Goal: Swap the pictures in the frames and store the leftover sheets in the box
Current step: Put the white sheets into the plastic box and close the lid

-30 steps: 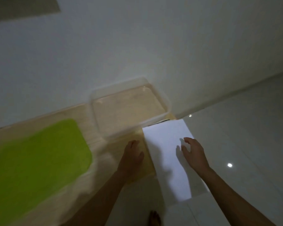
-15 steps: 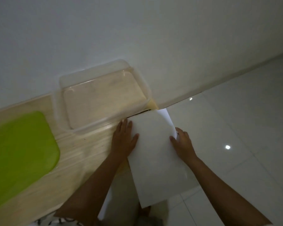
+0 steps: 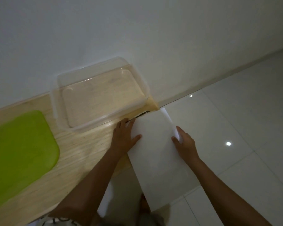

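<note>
Table: light wood, long side against the wall.
Box: clear plastic, at the far right corner, touching the wall.
Mat: green, left, apart from the box.
Sheets: white, overhanging the right end.

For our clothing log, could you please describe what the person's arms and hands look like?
The left forearm and right forearm are bare, with no sleeves in view. The left hand and right hand wear no gloves; no ring, watch or bracelet shows, though the light is dim.
</note>
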